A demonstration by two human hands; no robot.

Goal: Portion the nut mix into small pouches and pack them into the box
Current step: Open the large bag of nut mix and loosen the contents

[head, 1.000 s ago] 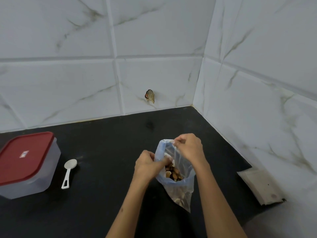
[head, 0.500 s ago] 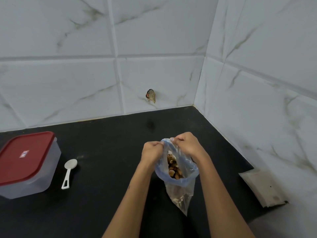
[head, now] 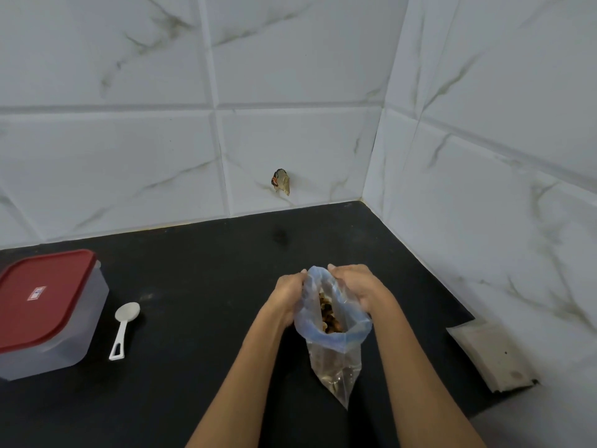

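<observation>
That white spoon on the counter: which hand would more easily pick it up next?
Probably the left hand. The white spoon lies on its side of the bag of nuts, which the right hand could keep holding.

At lower centre of the frame a thin, clear plastic bag [head: 334, 357] — crinkled, with a bluish glossy rim — shows brown nuts [head: 328, 315] through its film. The countertop [head: 200, 273] is black and matt. At left, a frosted plastic box [head: 64, 344] carries a smooth red plastic lid [head: 45, 295]; beside it lies a white plastic spoon [head: 124, 328]. The wall tiles [head: 290, 59] are white, marble-veined, faintly glossy.
</observation>
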